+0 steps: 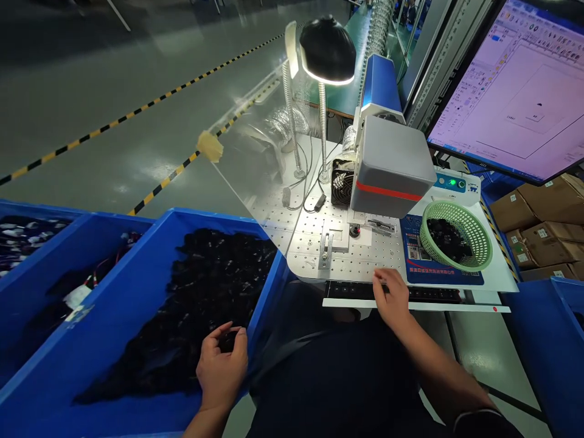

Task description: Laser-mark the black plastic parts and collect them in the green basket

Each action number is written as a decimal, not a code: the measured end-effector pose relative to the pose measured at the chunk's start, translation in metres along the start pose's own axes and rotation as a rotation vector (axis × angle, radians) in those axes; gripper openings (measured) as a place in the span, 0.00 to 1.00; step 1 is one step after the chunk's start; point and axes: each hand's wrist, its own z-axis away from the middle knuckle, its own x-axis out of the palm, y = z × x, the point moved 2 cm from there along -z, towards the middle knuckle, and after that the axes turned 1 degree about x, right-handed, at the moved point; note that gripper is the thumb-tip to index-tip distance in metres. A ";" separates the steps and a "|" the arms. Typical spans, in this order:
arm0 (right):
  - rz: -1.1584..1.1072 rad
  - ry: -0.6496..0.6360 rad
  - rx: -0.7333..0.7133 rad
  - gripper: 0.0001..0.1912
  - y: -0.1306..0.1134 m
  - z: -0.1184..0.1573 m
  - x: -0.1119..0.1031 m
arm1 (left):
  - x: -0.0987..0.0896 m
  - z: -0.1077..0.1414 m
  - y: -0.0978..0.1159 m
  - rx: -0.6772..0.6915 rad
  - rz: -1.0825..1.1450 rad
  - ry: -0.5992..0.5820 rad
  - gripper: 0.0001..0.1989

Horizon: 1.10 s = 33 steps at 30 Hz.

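Down in the near blue bin point(137, 340) sits a heap of small black parts point(201, 304), piled deep toward its right wall, and the left hand point(222, 365) is in there now, fingers curled over the near edge of the heap, thumb and forefinger closing round what looks like one piece, though the piece itself is too dark against the pile to make out. Best played as a light pinch on a single part at the surface, I'd say, since digging in would likely drag up a tangle. Over to the right hand point(391, 298): flat and loosely spread, fingertips resting on the black keyboard point(433, 294) at the front edge of the perforated work plate point(314, 243), holding nothing. Keeping that touch gentle seems wise, with the small fixture point(353, 231) sitting just under the grey marking head point(392, 167). Beside it, a green basket point(456, 236) holds more black parts. A lamp point(327, 48) shines above, and the monitor point(515, 91) shows a layout screen at the upper right.
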 end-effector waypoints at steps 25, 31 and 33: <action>0.125 0.003 0.177 0.13 0.060 -0.050 -0.009 | -0.006 0.002 0.003 -0.069 0.019 -0.007 0.25; 0.164 -0.004 0.185 0.14 0.066 -0.052 -0.005 | -0.007 0.003 0.006 -0.083 0.006 -0.007 0.21; 0.148 0.006 0.184 0.13 0.065 -0.050 -0.005 | -0.008 0.002 0.009 -0.076 -0.007 -0.015 0.22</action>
